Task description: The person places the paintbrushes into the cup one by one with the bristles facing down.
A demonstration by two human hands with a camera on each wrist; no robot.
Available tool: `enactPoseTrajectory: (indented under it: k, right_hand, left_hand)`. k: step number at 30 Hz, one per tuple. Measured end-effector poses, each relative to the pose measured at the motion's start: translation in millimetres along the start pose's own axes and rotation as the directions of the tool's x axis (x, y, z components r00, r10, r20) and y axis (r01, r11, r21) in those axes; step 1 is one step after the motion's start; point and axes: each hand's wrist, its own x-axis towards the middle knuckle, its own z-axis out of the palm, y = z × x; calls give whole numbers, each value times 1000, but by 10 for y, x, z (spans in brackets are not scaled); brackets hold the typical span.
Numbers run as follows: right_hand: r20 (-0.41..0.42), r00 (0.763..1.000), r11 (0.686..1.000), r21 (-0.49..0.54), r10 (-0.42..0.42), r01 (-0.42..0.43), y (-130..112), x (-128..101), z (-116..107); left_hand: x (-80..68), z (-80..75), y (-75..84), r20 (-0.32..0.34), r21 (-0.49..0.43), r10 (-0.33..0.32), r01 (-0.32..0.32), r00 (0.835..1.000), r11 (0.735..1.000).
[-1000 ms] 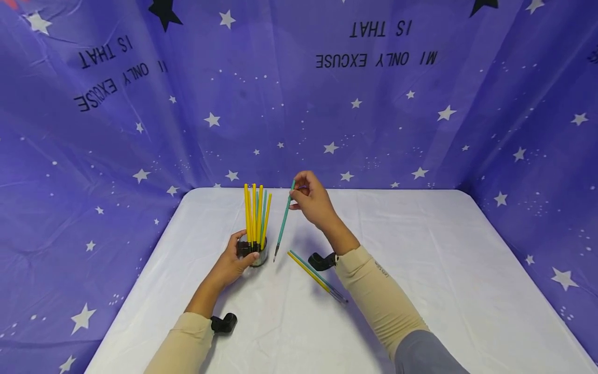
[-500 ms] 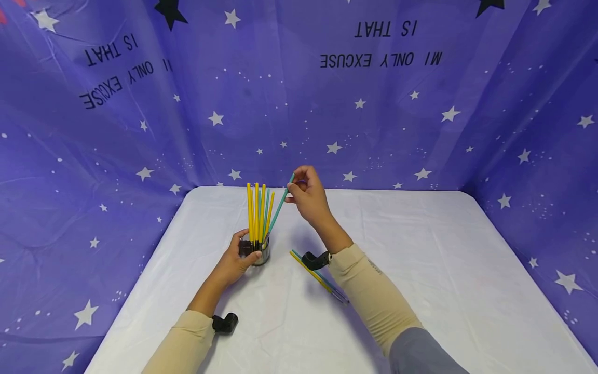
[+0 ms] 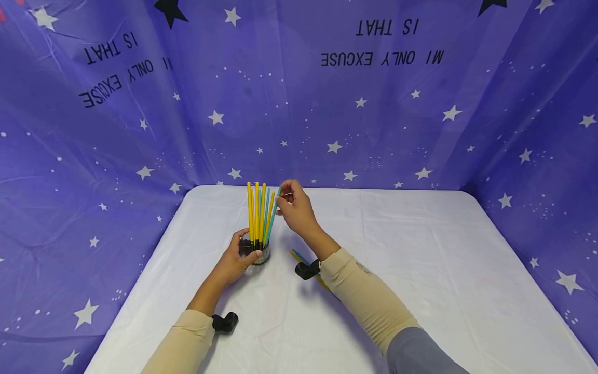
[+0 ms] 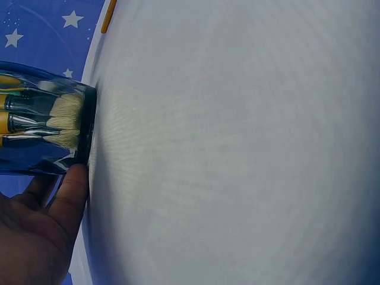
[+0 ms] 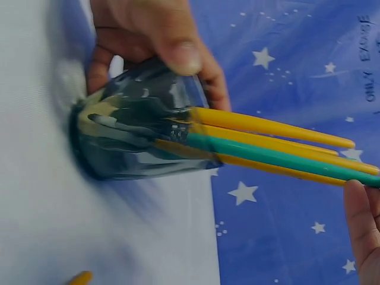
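Observation:
A clear glass [image 3: 264,255] stands on the table, holding several paintbrushes [image 3: 257,213] with yellow and teal handles pointing up. My left hand [image 3: 233,264] grips its side, with thumb and fingers around it. Pale bristles [image 4: 65,122] show through the wall near the bottom in the left wrist view. My right hand [image 3: 299,212] pinches a teal paintbrush [image 3: 273,221] near the top of its handle. That brush leans inside the glass's right side, bristle end down, as the right wrist view also shows.
A yellow paintbrush [image 3: 321,282] and a teal-handled brush [image 3: 299,255] lie on the white-covered table [image 3: 420,270], partly hidden beneath my right forearm. A purple star-patterned curtain [image 3: 308,114] hangs behind and at both sides.
My right hand has carried the teal paintbrush left from beside the glass, put its bristle end in and lowered it, bringing the handle more upright. The left hand stays on the glass.

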Motion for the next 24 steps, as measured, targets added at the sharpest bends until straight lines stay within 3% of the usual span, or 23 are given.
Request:
enactPoseTrajectory:
  k: [14, 19, 24]
  right_hand:
    - [4, 999, 999, -18, 39, -39, 161, -6, 112]
    - [44, 997, 998, -17, 67, -66, 142, -44, 70]
    - [148, 982, 985, -141, 120, -100, 276, -102, -3]
  left_hand:
    - [-4, -5, 19, 8, -7, -5, 5, 1000, 1000]
    - [2, 4, 11, 9, -9, -1, 1, 1000, 1000]
    - [-1, 10, 10, 1, -3, 3, -3, 1000, 1000]
